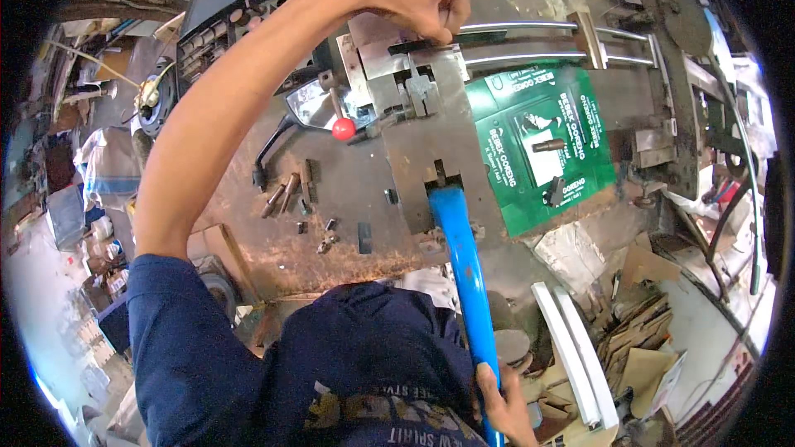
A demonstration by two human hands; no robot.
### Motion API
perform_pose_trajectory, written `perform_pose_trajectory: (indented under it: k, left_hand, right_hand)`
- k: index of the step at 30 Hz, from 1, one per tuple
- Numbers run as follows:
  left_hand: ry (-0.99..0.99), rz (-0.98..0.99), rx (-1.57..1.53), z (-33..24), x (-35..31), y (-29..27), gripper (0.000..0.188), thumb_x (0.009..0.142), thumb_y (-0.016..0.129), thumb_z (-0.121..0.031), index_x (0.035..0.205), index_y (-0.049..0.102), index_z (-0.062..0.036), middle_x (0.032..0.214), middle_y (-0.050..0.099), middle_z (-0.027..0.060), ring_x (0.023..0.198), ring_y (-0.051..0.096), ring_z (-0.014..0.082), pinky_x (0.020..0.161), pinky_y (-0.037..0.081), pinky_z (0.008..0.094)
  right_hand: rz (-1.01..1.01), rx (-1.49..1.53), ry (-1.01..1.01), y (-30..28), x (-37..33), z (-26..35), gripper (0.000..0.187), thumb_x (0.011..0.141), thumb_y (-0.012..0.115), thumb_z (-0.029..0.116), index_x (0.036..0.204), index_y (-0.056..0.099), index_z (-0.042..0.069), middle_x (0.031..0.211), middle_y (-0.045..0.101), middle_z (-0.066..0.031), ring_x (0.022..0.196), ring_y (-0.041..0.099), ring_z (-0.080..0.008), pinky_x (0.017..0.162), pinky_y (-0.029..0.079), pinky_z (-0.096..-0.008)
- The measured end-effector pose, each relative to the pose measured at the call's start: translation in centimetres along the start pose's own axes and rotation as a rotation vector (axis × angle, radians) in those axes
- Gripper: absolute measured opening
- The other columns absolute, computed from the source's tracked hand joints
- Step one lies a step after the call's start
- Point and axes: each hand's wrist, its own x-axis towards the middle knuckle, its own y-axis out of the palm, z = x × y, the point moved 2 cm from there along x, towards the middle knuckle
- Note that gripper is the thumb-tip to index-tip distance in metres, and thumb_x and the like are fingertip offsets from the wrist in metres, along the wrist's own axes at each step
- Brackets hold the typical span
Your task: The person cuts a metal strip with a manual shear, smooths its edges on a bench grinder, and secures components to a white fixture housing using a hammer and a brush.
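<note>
My left hand [432, 2] reaches over the far end of a metal bench machine [435, 132]. Its fingers are curled, and the fingertips meet at a dark flat strip [407, 46]; whatever they pinch is hidden. Low in the view, my right hand [505, 404] wraps round a long blue lever [469, 281], which runs up into a slot in the machine's near end. Left of the machine, a red ball knob [344, 128] tops a short rod. Two bright metal rods [530, 27] extend right from beside my left hand.
A green printed cardboard sheet [505, 128] lies right of the machine with small metal pieces on it. Several metal pins [290, 192] and bits are scattered at left on the worn bench [364, 261]. White curved lengths [571, 356] and cardboard scraps [638, 331] are at lower right.
</note>
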Motion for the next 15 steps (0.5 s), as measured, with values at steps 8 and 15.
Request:
perform_pose_trajectory:
  k: [8, 15]
  left_hand:
    - [0.011, 0.110, -0.018, 1.5, 0.1, 0.7, 0.016, 0.061, 0.066, -0.009, 0.061, 0.060, 0.0056, 0.056, 0.059, 0.0170, 0.050, 0.057, 0.0267, 0.052, 0.044, 0.0388]
    - [0.037, 0.054, -0.047, 1.5, 0.4, 0.7, 0.013, 0.064, 0.063, -0.008, 0.064, 0.064, 0.0051, 0.059, 0.061, 0.0178, 0.053, 0.060, 0.0271, 0.055, 0.048, 0.0369]
  right_hand:
    - [-0.233, -0.289, -0.277, 0.9, 1.9, -4.7, 0.038, 0.097, 0.057, 0.034, 0.103, 0.056, -0.004, 0.076, 0.058, -0.0165, 0.069, 0.057, -0.0226, 0.063, 0.045, -0.0378]
    - [-0.003, -0.223, 0.055, 0.1, 2.2, -3.2, 0.055, 0.093, 0.063, 0.033, 0.121, 0.052, -0.013, 0.084, 0.062, -0.0241, 0.076, 0.061, -0.0307, 0.070, 0.048, -0.0410]
